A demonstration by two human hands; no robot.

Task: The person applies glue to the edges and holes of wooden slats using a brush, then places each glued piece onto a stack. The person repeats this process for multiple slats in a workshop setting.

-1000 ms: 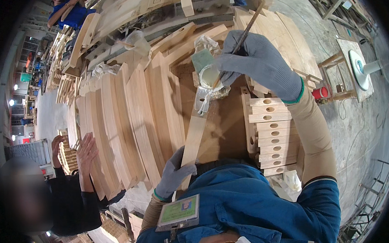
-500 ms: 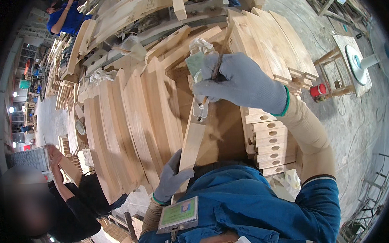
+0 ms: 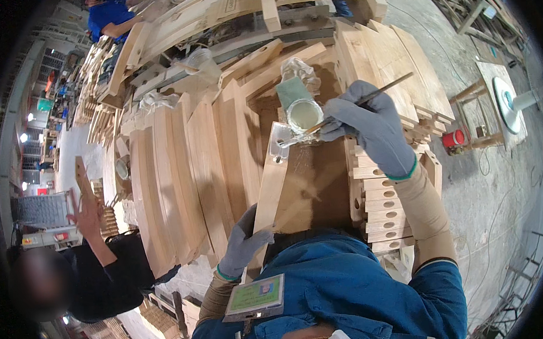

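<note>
My left hand is closed around the lower part of a pale wooden bar, which points away from me. Wet-looking liquid glistens around the holes at the bar's far end. Gripped in my right hand is a thin brush, its handle sticking out to the upper right and its tip at the bar's far end. Just beyond that end is an open jar of pale liquid, with smears on its outside. A grey-green block lies against the jar's far side.
Curved wooden parts are stacked to my left, with more boards at the far right. Bars with oval holes sit near my right elbow. A plastic cup stands beyond. One co-worker is at left, another far left.
My right hand has turned and shifted right, bringing the brush from steep to a low slant and uncovering the jar. My left hand keeps its hold on the bar. The co-worker at left raised a wooden piece.
</note>
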